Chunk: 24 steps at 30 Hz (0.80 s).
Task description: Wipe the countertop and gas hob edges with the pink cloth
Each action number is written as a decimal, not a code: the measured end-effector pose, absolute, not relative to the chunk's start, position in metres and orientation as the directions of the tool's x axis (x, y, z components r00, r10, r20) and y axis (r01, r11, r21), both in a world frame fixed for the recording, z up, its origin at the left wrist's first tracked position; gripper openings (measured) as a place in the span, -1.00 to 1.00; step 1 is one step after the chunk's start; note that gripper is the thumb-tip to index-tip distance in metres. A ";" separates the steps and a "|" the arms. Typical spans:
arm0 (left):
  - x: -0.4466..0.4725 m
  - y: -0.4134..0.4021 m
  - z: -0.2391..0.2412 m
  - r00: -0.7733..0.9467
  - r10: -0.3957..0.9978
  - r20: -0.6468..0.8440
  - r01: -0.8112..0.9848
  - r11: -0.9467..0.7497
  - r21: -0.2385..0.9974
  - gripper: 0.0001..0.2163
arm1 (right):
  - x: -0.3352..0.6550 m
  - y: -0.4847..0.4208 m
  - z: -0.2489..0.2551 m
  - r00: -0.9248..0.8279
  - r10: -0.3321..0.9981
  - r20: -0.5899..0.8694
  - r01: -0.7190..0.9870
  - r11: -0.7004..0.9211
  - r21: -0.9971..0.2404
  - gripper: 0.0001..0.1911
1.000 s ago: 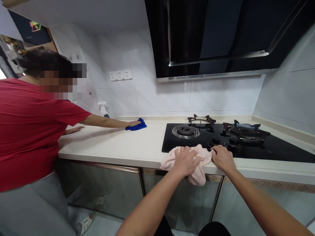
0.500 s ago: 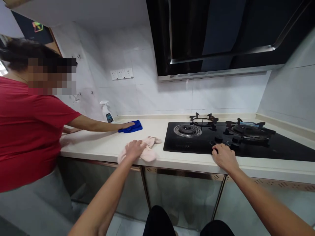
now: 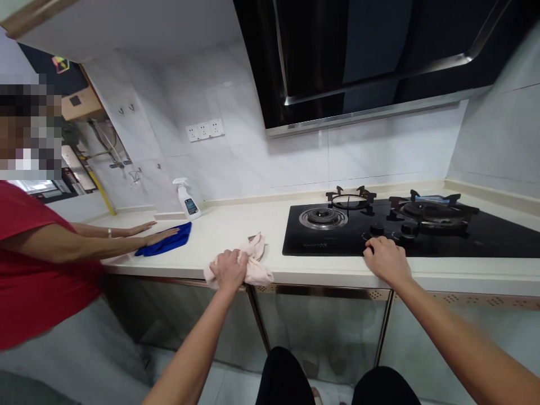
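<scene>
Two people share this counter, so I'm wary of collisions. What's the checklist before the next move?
1. Left hand holding the crumpled pale-pink cloth: ok.
2. That cloth fully on the smooth white countertop: not ok; part overhangs the front edge.
3. Co-worker's hand apart from it: ok, it lies on the flat bright-blue cloth.
4. White plastic spray bottle clear of both cloths: ok, standing by the wall.
5. Right hand clear of the black round knobs on the black glass hob: cannot tell; its fingers are just in front.
</scene>
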<state>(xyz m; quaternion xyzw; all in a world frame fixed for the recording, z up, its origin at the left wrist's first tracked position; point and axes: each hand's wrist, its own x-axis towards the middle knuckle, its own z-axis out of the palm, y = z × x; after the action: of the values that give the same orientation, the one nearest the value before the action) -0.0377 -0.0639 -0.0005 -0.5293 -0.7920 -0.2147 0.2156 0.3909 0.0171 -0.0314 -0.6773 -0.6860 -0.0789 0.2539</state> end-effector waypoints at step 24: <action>0.077 -0.032 0.011 0.242 0.844 0.478 0.961 -0.275 0.000 -0.71 | 0.443 -0.066 -0.003 0.135 0.882 0.451 0.454 0.350 -0.819 -0.44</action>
<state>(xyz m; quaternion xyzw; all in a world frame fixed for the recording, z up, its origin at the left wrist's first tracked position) 0.0773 -0.0320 0.0107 -0.7738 -0.5834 -0.1969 0.1487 0.4432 -0.0661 -0.0033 -0.5334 -0.6262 0.2013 0.5318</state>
